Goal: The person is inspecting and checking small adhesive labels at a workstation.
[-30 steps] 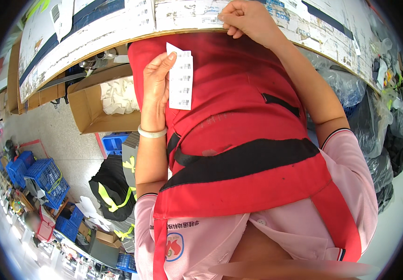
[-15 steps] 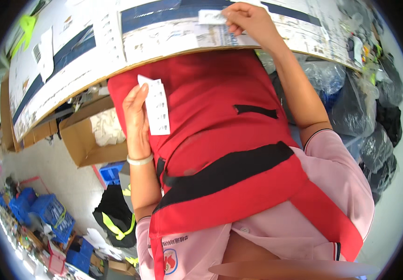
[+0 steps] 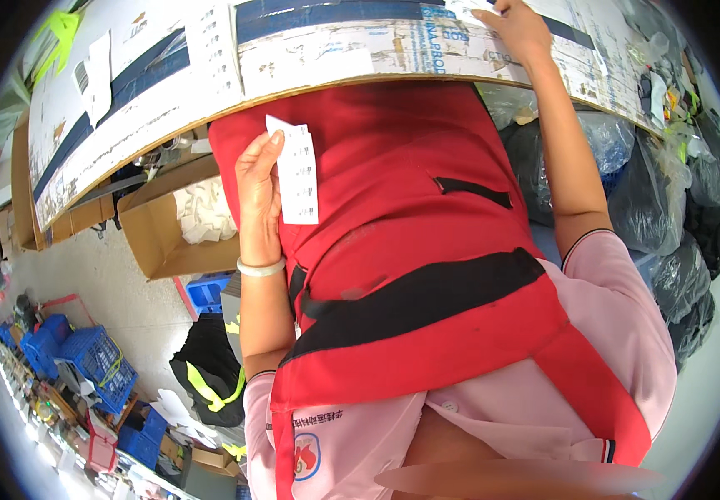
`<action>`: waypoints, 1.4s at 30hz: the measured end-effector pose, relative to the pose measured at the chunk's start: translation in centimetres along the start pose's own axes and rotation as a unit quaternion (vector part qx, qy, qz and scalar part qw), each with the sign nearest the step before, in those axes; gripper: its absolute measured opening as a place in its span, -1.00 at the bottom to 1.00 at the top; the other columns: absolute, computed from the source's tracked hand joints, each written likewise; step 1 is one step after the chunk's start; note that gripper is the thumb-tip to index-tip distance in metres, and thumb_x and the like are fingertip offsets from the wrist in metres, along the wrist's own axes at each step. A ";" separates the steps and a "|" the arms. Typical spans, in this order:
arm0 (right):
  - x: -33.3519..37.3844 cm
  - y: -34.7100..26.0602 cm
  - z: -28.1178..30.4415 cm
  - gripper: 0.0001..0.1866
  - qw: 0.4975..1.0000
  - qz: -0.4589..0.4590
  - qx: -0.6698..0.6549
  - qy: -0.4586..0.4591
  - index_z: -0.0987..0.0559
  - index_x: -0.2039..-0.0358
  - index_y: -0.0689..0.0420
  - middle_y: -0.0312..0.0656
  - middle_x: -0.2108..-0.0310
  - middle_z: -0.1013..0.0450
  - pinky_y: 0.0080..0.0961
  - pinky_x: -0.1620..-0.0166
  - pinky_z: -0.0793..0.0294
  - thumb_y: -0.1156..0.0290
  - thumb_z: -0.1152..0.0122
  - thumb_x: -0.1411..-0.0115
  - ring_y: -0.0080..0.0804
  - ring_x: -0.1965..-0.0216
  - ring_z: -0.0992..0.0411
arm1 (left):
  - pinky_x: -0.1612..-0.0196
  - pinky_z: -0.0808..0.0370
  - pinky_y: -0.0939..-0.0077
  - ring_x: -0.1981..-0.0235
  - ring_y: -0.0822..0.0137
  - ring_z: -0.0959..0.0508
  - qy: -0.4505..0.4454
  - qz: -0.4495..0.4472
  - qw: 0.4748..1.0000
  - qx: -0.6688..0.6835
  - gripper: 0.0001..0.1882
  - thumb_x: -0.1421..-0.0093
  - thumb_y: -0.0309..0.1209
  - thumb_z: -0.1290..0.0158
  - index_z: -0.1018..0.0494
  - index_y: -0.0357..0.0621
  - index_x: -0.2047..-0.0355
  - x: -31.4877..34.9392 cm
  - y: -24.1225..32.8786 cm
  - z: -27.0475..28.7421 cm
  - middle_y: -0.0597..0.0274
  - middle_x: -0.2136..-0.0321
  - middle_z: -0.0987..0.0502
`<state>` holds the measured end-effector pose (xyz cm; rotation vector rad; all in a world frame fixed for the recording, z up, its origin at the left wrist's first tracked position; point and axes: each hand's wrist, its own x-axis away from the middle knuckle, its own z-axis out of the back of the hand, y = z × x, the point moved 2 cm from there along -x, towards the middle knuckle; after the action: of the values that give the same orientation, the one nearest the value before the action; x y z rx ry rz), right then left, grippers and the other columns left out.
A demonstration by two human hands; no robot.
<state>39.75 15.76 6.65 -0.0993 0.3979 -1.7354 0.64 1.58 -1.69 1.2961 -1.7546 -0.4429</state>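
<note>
My left hand (image 3: 260, 167) pinches a strip of white labels (image 3: 299, 179) between thumb and fingers. The strip hangs upright in front of my red apron (image 3: 393, 158), small dark print running down it, its top corner folded. At the top edge of the view my right hand (image 3: 522, 32) reaches over the worktop (image 3: 310, 65), fingers closed at a small white label (image 3: 462, 10). The picture's edge cuts off part of that hand and label. Worn white covering with dark blue bands lies over the worktop.
Below the worktop's left side stands an open cardboard box (image 3: 147, 237) with pale pieces inside. Blue crates (image 3: 97, 367) and a black bag (image 3: 205, 367) with a yellow-green band are at the lower left. Filled plastic bags (image 3: 656, 200) crowd the right side.
My right hand has moved right and farther away across the worktop, the small label with it. My left hand keeps hold of the label strip; the whole view has shifted slightly.
</note>
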 end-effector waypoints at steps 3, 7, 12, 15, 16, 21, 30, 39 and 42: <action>0.1 -0.7 -0.1 -0.39 0.997 -0.049 0.050 -0.043 -0.40 0.02 0.16 0.00 0.35 -0.51 -0.23 0.21 -0.43 0.17 -0.37 0.05 0.01 0.29 -0.46 | 0.38 -0.56 0.60 0.45 0.42 -0.60 -0.019 -0.010 1.000 0.008 -0.85 -0.20 -0.48 -0.10 -0.52 -0.31 0.27 -0.2 -0.1 -0.7 0.16 0.42 -0.61; 8.9 -10.6 -2.8 -0.76 0.890 0.204 -0.362 -0.190 -0.56 0.25 0.23 -0.36 0.46 -0.48 -0.68 0.37 -0.39 0.31 -0.18 -0.20 -0.64 0.49 -0.37 | 0.38 -0.53 0.63 0.46 0.46 -0.58 -0.007 -0.024 1.000 -0.013 -0.87 -0.20 -0.49 -0.10 -0.53 -0.30 0.29 1.0 0.5 -0.6 0.19 0.42 -0.60; 14.2 -15.7 -4.4 -0.77 0.784 0.091 -0.475 -0.389 -0.58 0.22 0.20 -0.33 0.46 -0.48 -0.73 0.41 -0.40 0.31 -0.19 -0.21 -0.68 0.48 -0.39 | 0.30 -0.44 0.70 0.40 0.54 -0.51 -0.022 -0.061 0.997 -0.032 -0.87 -0.19 -0.51 -0.11 -0.55 -0.33 0.27 1.4 0.9 -2.2 0.31 0.40 -0.56; 14.5 -16.3 -4.4 -0.77 0.783 0.103 -0.479 -0.383 -0.58 0.25 0.22 -0.33 0.49 -0.47 -0.73 0.45 -0.39 0.31 -0.19 -0.21 -0.68 0.52 -0.38 | 0.29 -0.43 0.71 0.37 0.55 -0.50 -0.018 -0.088 0.995 -0.052 -0.88 -0.18 -0.54 -0.11 -0.55 -0.34 0.28 1.6 1.0 -2.1 0.31 0.38 -0.55; 14.6 -16.4 -4.6 -0.77 0.784 0.103 -0.478 -0.383 -0.58 0.25 0.22 -0.33 0.49 -0.47 -0.73 0.45 -0.39 0.31 -0.19 -0.21 -0.68 0.52 -0.38 | 0.29 -0.43 0.71 0.37 0.55 -0.50 -0.018 -0.088 0.995 -0.051 -0.88 -0.18 -0.54 -0.11 -0.55 -0.34 0.28 1.6 1.0 -2.1 0.31 0.38 -0.55; 14.7 -16.3 -5.8 -0.80 0.762 0.038 -0.508 -0.400 -0.59 0.32 0.21 -0.35 0.53 -0.46 -0.73 0.48 -0.38 0.32 -0.21 -0.19 -0.68 0.54 -0.38 | 0.28 -0.40 0.72 0.37 0.57 -0.48 -0.032 -0.139 0.981 -0.132 -0.89 -0.16 -0.57 -0.13 -0.56 -0.35 0.30 1.6 1.1 -2.0 0.33 0.38 -0.54; 16.2 -16.3 -5.7 -0.92 0.854 0.353 -0.338 -0.179 -0.57 0.39 0.10 -0.28 0.44 -0.46 -0.56 0.46 -0.42 0.39 -0.21 -0.12 -0.43 0.50 -0.44 | 0.35 -0.46 0.64 0.45 0.50 -0.53 0.001 -0.004 0.999 -0.046 -0.84 -0.24 -0.44 -0.05 -0.55 -0.30 0.36 0.5 0.1 -0.9 0.26 0.46 -0.56; 10.3 -14.6 -2.4 -0.75 0.893 0.343 -0.285 -0.066 -0.56 0.30 0.11 -0.20 0.21 -0.50 -0.37 0.03 -0.41 0.29 -0.33 -0.03 -0.17 0.15 -0.45 | 0.31 -0.55 0.55 0.42 0.37 -0.59 0.024 0.017 0.999 0.019 -0.80 -0.27 -0.44 0.01 -0.51 -0.36 0.34 -0.5 0.0 0.3 0.13 0.42 -0.58; 8.3 -13.5 -2.3 -0.52 0.906 0.346 -0.233 -0.077 -0.45 0.05 0.13 -0.11 0.20 -0.48 -0.37 0.08 -0.41 0.28 -0.34 -0.02 -0.16 0.16 -0.43 | 0.32 -0.55 0.55 0.42 0.37 -0.59 0.001 0.035 0.999 0.003 -0.80 -0.27 -0.44 0.00 -0.51 -0.36 0.34 -0.8 -0.2 0.4 0.13 0.41 -0.58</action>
<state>24.74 10.28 7.52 -0.3900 0.6361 -0.9003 0.52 2.10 -2.36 1.2343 -1.7954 -0.3978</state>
